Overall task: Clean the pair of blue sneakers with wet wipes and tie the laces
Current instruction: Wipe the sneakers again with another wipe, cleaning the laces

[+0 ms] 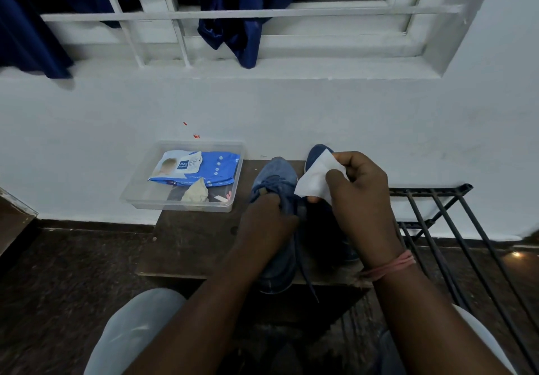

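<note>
Two blue sneakers stand side by side on a dark wooden stool [192, 240], toes toward the wall. My left hand [267, 220] grips the left sneaker [275, 175] at its laced tongue. A loose dark lace [304, 272] trails down over the stool's front edge. My right hand [360, 191] holds a white wet wipe [316, 177] above the right sneaker [316, 153], of which only the toe and a bit of the heel side show. The rest of that shoe is hidden behind the hand and the wipe.
A clear plastic tray [137, 196] sits at the stool's far left corner, holding a blue wet wipes pack [210, 167] and a crumpled used wipe [196, 192]. A black metal rack [446, 223] stands to the right. White wall and barred window lie ahead; my knees are below.
</note>
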`<state>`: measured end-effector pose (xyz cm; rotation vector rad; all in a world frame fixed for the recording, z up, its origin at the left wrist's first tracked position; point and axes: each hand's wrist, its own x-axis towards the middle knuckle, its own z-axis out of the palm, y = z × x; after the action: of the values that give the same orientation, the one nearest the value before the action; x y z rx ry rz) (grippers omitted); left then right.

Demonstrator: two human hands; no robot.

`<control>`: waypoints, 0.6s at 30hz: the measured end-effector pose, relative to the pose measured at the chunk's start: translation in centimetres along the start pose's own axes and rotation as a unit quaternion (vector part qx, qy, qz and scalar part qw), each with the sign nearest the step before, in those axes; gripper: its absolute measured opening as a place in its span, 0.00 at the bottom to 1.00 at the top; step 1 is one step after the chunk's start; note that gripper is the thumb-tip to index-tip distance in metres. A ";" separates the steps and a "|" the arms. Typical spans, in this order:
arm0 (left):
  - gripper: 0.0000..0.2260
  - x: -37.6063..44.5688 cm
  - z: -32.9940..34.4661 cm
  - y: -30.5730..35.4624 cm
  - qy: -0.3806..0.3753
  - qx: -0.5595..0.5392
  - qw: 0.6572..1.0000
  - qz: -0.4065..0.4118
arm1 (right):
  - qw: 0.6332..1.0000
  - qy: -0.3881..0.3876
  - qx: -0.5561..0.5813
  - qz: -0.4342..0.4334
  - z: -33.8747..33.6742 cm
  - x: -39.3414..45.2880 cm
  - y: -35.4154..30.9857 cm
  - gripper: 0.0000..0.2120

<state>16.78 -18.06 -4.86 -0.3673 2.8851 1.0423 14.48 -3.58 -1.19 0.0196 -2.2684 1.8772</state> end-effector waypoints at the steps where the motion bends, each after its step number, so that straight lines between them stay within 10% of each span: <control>1: 0.09 -0.3 -1.2 -0.5 -0.006 -0.039 0.999 -0.027 | 1.000 0.000 0.030 0.005 -0.1 -0.1 -0.3 0.11; 11: 0.09 -6.8 -6.5 -4.1 0.012 -0.545 0.830 -0.122 | 0.987 -0.143 0.059 0.053 0.4 -0.8 -0.6 0.09; 18: 0.20 -6.0 -5.3 -4.7 0.064 -0.472 0.876 -0.082 | 0.928 -0.263 -0.240 -0.113 3.1 -3.5 0.1 0.22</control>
<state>23.89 -23.72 -2.92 -0.7033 2.1331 2.3811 17.49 -7.02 -2.36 0.7606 -2.8590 1.2616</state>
